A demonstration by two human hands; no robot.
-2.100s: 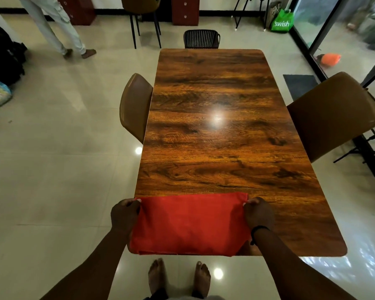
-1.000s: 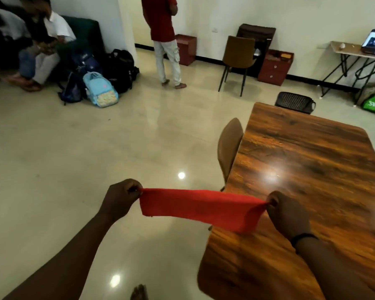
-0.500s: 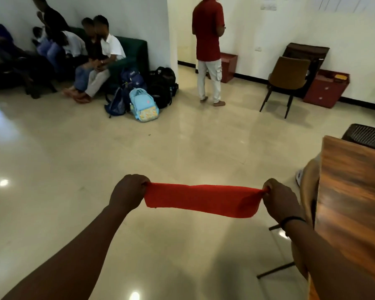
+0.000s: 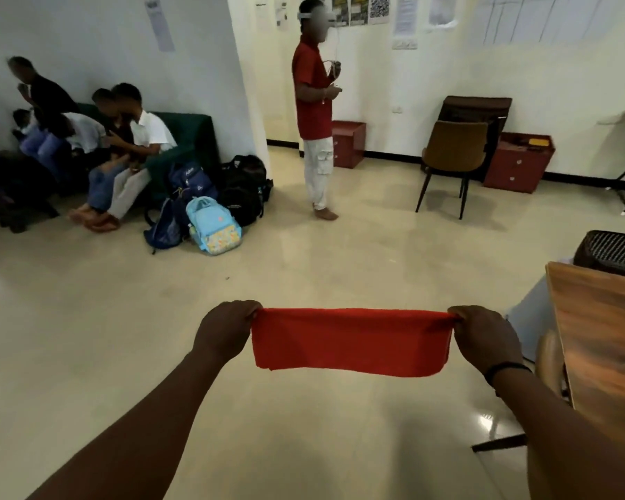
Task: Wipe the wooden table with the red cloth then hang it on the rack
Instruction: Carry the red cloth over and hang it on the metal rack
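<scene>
Red cloth [image 4: 350, 341] now clear of table edge [image 4: 556, 319], stretched between left hand [image 4: 224, 330], right hand [image 4: 484, 337]

Wooden table [image 4: 607, 341], seemingly bare.

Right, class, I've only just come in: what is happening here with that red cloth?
A person is holding the red cloth stretched between both hands in the air over the floor, the left hand pinching one end and the right hand the other. The wooden table is off at the right edge, no longer under the cloth. No rack is in view, so the hanging is not yet done. Other people sit and stand across the room.
</scene>
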